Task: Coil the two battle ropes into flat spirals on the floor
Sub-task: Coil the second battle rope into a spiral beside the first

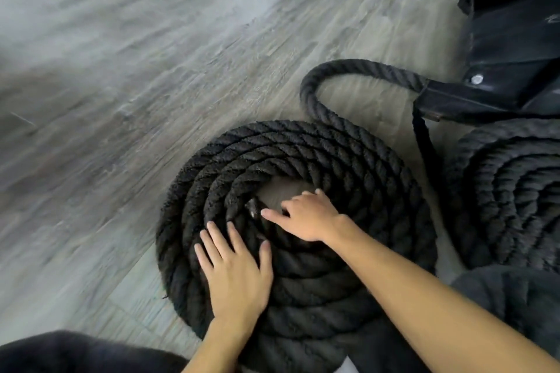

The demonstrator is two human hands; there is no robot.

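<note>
A thick black battle rope [303,154] lies coiled in a flat spiral on the grey wood floor, with a small bare gap at its centre. My left hand [236,269] rests flat on the coil's near-left turns, fingers spread. My right hand [309,215] sits at the centre, fingers bent on the inner turns beside the capped rope end [252,209]. The rope's outer part [318,85] loops away to a black anchor strap [454,97]. A second coiled black rope [515,191] lies at the right edge, partly cut off.
Black gym equipment [515,24] stands at the upper right, with the strap fixed to it. Grey plank floor [121,85] stretches to the left and far side. My dark-clothed knees show at the bottom left [75,351] and lower right [515,297].
</note>
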